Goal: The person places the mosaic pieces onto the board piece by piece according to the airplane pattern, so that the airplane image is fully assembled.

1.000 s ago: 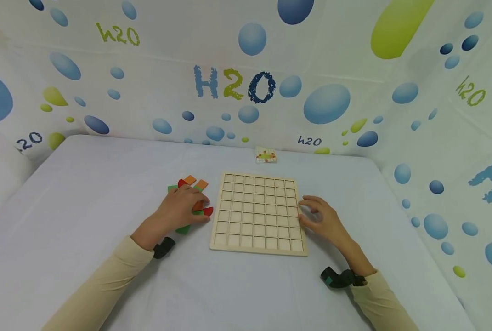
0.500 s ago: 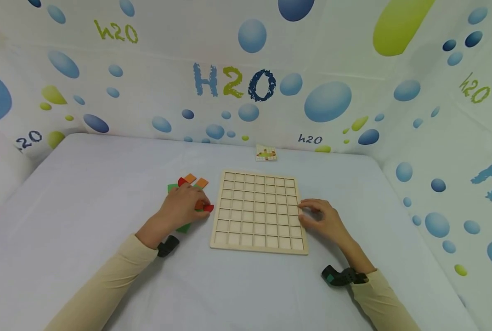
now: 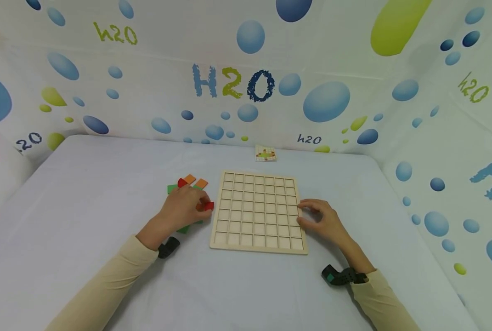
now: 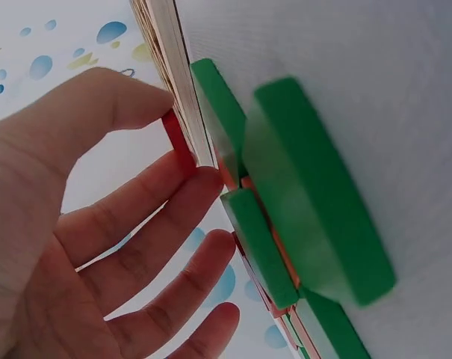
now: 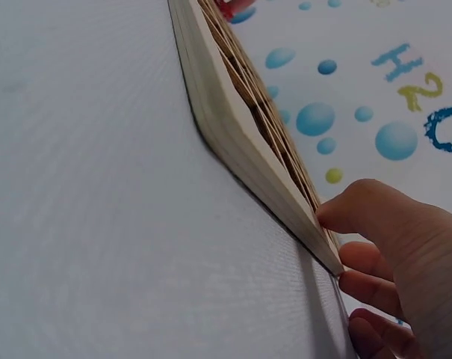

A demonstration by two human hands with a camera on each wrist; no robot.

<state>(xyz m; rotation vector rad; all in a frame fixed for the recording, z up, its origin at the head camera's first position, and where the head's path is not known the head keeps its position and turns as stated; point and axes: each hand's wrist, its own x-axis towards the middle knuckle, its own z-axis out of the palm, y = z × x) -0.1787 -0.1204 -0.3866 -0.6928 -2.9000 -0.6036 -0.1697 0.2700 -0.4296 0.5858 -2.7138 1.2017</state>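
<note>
My left hand (image 3: 182, 208) pinches a small flat red tile (image 4: 179, 142) between thumb and fingertips, beside the left edge of the wooden grid board (image 3: 259, 249). Below that hand lie loose green tiles (image 4: 323, 202), partly hidden by it in the head view. One red tile (image 3: 181, 182) and two orange tiles (image 3: 201, 184) show just beyond the fingers. At the board's right edge is my right hand (image 3: 322, 219), its thumb and fingertips touching the rim, fingers loosely bent. The board's square cells hold no tiles.
A small pattern card (image 3: 265, 154) lies behind the board near the table's back edge. White cloth (image 3: 246, 289) covers the table. A printed curtain (image 3: 146, 82) hangs at the back and sides. Each wrist wears a black camera (image 3: 169, 247).
The left thumb and fingers have closed on the red tile and raised it slightly, shifting a little away from me. The right hand stays at the board's edge, nearly unmoved.
</note>
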